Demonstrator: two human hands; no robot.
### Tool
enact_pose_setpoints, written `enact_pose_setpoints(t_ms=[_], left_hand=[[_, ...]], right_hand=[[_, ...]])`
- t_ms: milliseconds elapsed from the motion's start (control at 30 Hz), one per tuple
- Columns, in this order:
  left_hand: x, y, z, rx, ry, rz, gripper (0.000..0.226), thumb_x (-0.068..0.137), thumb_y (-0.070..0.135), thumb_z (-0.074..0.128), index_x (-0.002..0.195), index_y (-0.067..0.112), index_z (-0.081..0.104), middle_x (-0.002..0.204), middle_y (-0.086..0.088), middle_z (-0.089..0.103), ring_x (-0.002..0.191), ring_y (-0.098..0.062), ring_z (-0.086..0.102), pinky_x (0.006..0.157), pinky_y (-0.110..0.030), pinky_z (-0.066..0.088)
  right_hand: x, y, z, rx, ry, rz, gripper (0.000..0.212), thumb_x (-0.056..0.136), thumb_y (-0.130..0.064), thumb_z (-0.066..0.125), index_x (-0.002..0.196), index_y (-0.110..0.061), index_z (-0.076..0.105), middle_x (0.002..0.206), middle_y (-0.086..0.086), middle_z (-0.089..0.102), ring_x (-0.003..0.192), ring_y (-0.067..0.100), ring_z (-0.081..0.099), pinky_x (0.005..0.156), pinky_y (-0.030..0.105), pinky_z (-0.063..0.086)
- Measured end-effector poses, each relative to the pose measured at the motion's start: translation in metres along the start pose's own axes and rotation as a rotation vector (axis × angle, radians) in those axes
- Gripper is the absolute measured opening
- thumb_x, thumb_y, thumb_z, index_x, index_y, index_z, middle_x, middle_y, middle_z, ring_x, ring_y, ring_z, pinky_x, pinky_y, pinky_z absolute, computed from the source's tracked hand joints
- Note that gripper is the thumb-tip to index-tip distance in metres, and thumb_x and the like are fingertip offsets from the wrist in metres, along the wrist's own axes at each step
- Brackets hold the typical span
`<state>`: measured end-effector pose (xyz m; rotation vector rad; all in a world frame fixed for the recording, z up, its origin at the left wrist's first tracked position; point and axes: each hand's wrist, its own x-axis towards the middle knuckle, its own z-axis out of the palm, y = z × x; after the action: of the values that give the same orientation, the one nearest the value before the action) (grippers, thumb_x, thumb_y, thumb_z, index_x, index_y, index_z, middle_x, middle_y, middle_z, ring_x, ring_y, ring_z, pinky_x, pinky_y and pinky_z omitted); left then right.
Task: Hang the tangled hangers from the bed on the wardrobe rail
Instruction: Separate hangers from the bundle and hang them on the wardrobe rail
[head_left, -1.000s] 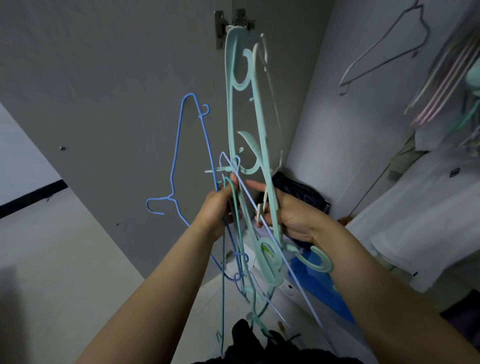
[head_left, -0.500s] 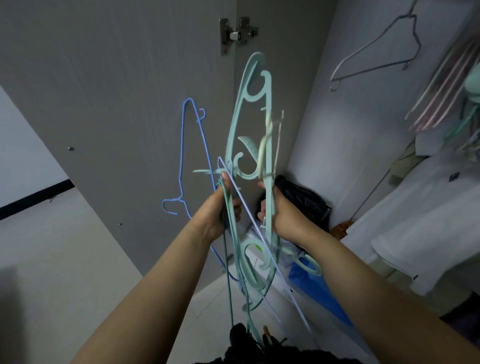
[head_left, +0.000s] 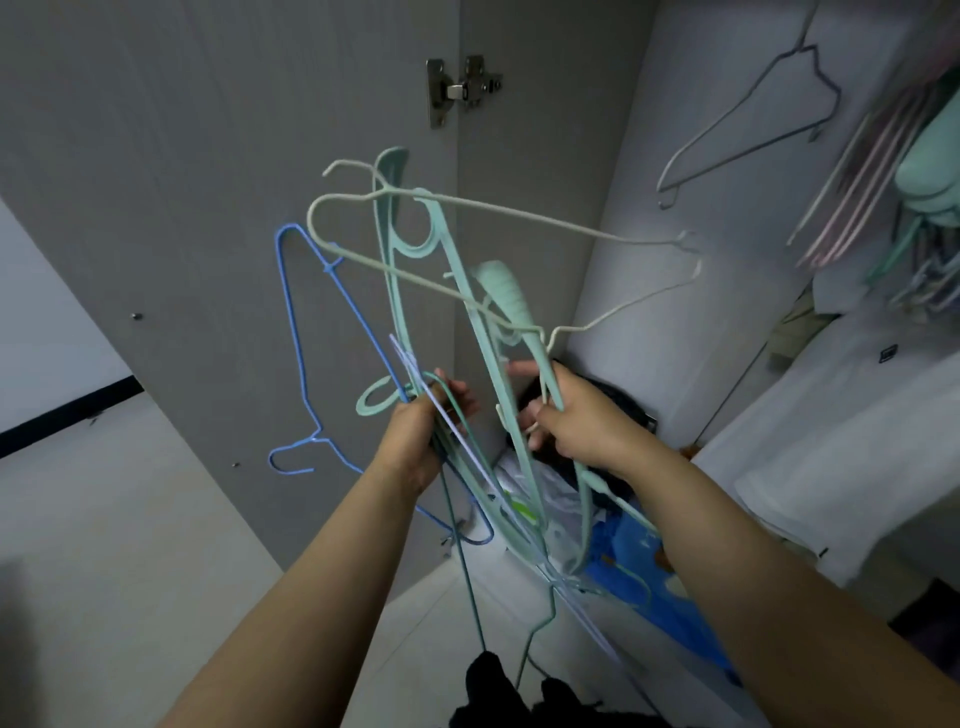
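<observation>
Two hands raised, left hand (head_left: 415, 441) grip clenched on tangled hangers (head_left: 415, 322), right hand (head_left: 582, 415) grasping white wire hanger (head_left: 519, 213)

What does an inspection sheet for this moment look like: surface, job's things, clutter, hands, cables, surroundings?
Surface: nothing seen; the hangers are held in the air.
Job's things: blue wire hanger, white wire hanger and mint plastic hangers interlocked in one bundle; none of it on the rail.
Clutter: blue fabric and dark items low in the wardrobe.
Hands: left hand grips the bundle's lower wires; right hand grips a mint plastic hanger and white wire.
Cables: nothing seen.
Surroundings: open wardrobe door with hinge; grey wire hanger and more hangers already hung upper right; white garment at right.
</observation>
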<state>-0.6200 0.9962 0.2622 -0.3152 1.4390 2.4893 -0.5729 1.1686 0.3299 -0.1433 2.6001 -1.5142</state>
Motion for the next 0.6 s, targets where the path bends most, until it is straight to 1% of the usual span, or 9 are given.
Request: enact_pose_setpoints(t_ms=[67,100,167,233,333,400,467,533,600], left_hand=[[-0.001,0.002,-0.001,0.014,0.043,0.024,0.033,0.099,0.033,0.051,0.072,0.014,0.053,0.059,-0.003,0.047,0.04,-0.011,0.048,0.041,-0.02,0.039],[-0.001,0.002,-0.002,0.029,0.051,0.033,0.034,0.098,0.035,0.051,0.07,0.015,0.05,0.056,-0.001,0.039,0.035,-0.009,0.036,0.038,-0.019,0.031],[-0.001,0.003,-0.005,0.068,0.052,0.031,0.036,0.098,0.037,0.051,0.07,0.014,0.05,0.048,0.003,0.029,0.035,-0.008,0.021,0.038,-0.019,0.019],[0.0,0.003,-0.01,0.108,0.019,0.016,0.038,0.098,0.039,0.05,0.069,0.014,0.051,0.047,0.004,0.021,0.038,-0.009,0.016,0.042,-0.022,0.013],[0.001,0.004,-0.02,0.042,-0.065,-0.003,0.041,0.101,0.037,0.044,0.063,0.022,0.04,0.058,0.001,0.02,0.04,-0.008,0.014,0.043,-0.025,0.011],[0.002,0.005,-0.025,-0.025,-0.108,-0.001,0.04,0.1,0.04,0.042,0.065,0.022,0.034,0.051,0.004,0.025,0.036,-0.006,0.017,0.038,-0.021,0.013],[0.003,0.005,-0.026,-0.077,-0.138,-0.001,0.044,0.097,0.047,0.038,0.064,0.018,0.039,0.04,0.006,0.034,0.03,-0.005,0.021,0.033,-0.018,0.02],[0.004,0.004,-0.026,-0.136,-0.158,-0.011,0.057,0.098,0.052,0.031,0.056,0.019,0.048,0.038,0.006,0.038,0.027,-0.004,0.027,0.032,-0.018,0.024],[0.002,0.005,-0.022,-0.175,-0.15,0.013,0.056,0.101,0.052,0.027,0.065,0.017,0.051,0.05,0.003,0.049,0.029,-0.005,0.035,0.033,-0.016,0.028]], right_hand=[[0.002,0.004,-0.003,-0.026,0.082,-0.009,0.042,0.098,-0.001,0.039,0.134,-0.023,0.045,0.087,0.008,0.066,0.048,0.008,0.056,0.049,0.009,0.041],[0.003,0.006,-0.005,-0.05,0.124,-0.022,0.04,0.098,-0.003,0.04,0.132,-0.025,0.047,0.085,0.004,0.067,0.048,0.01,0.057,0.052,0.01,0.042],[0.004,0.009,-0.008,-0.074,0.226,-0.044,0.032,0.098,-0.008,0.043,0.121,-0.027,0.051,0.081,-0.003,0.068,0.048,0.012,0.058,0.057,0.015,0.045],[0.006,0.01,-0.015,-0.065,0.337,-0.07,0.024,0.098,-0.011,0.045,0.113,-0.027,0.053,0.079,-0.004,0.069,0.048,0.015,0.059,0.058,0.021,0.048],[0.011,0.012,-0.03,-0.02,0.439,-0.108,0.023,0.099,-0.015,0.045,0.115,-0.029,0.054,0.077,-0.002,0.068,0.046,0.014,0.058,0.056,0.017,0.048],[0.016,0.018,-0.04,-0.022,0.481,-0.101,0.024,0.1,-0.018,0.042,0.117,-0.03,0.053,0.075,0.001,0.066,0.042,0.01,0.054,0.053,0.013,0.045],[0.021,0.029,-0.044,-0.04,0.473,-0.043,0.025,0.101,-0.016,0.04,0.119,-0.027,0.053,0.072,0.002,0.062,0.04,0.009,0.05,0.051,0.015,0.044],[0.025,0.042,-0.042,-0.067,0.404,0.062,0.027,0.1,-0.012,0.04,0.121,-0.02,0.054,0.07,0.002,0.058,0.05,0.011,0.051,0.055,0.021,0.043],[0.026,0.055,-0.034,-0.141,0.298,0.143,0.03,0.099,-0.012,0.042,0.126,-0.012,0.055,0.081,0.002,0.06,0.068,0.015,0.054,0.066,0.023,0.042]])
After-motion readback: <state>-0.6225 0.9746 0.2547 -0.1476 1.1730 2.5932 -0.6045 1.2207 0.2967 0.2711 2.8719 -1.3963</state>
